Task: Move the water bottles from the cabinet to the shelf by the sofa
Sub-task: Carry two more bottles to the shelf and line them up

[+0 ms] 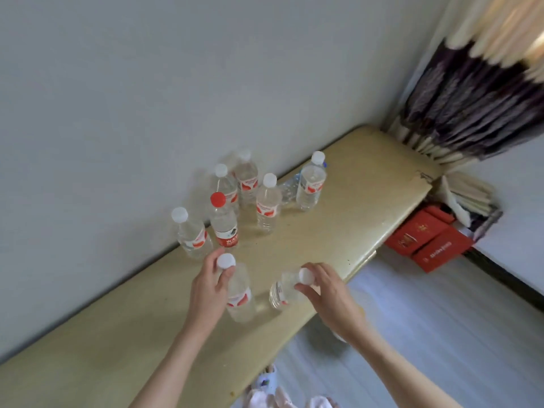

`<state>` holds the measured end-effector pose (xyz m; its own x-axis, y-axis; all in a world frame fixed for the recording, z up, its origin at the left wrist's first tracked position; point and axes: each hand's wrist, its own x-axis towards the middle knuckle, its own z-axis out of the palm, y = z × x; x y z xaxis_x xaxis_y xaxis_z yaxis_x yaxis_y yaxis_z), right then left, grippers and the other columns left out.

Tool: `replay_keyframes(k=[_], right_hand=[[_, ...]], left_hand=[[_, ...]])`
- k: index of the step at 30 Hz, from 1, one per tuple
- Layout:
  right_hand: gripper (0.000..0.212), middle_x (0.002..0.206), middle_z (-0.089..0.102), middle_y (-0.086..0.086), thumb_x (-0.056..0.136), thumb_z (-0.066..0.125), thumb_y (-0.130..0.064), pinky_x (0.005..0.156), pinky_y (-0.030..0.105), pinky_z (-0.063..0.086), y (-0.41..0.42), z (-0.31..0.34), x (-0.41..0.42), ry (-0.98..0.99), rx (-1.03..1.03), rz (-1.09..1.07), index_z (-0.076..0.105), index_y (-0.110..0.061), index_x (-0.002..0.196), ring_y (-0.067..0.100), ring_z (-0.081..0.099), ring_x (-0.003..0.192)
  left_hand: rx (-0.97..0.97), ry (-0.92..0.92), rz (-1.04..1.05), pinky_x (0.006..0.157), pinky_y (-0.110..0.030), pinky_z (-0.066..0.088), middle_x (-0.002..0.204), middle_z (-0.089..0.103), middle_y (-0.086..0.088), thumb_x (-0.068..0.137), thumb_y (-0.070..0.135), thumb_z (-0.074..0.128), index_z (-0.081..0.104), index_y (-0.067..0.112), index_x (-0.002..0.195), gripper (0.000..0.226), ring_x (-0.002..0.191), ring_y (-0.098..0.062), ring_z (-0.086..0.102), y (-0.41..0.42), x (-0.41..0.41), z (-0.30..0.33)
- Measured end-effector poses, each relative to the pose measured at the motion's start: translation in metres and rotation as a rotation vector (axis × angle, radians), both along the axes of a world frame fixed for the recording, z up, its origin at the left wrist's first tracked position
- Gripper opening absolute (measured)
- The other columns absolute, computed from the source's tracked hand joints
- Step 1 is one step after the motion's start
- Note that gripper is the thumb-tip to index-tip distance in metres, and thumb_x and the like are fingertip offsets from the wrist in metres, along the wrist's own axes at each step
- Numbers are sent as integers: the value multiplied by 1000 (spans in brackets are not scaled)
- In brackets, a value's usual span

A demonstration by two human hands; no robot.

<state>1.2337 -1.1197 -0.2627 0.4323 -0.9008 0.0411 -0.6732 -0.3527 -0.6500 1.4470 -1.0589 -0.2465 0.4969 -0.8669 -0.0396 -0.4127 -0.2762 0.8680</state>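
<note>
Several clear water bottles stand on a beige shelf top [368,184] against the wall. My left hand [210,285] grips the neck of a white-capped bottle [240,295] standing near the front edge. My right hand [326,293] holds another white-capped bottle [284,290] by its cap, tilted toward the left. Behind them stand a red-capped bottle [223,223], a white-capped bottle [190,232] at the wall, and more upright bottles [268,204] further back. One bottle [290,187] lies on its side behind the far ones.
Red boxes [426,242] lie on the floor past the shelf's right end, beside stacked papers [468,195]. A dark patterned curtain [477,104] hangs at the top right. Grey floor [426,334] runs along the shelf's front edge.
</note>
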Motion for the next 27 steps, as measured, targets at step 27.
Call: replay_keyframes(k=[27], right_hand=[[65, 89, 61, -7, 65, 38, -71, 69, 24, 39, 389, 75, -557, -299, -255, -1527, 56, -19, 101, 15, 56, 84]], left_hand=[[-104, 157, -1418, 75, -24, 39, 105, 63, -5, 92, 24, 48, 51, 32, 107, 17, 91, -17, 57, 138, -654, 58]])
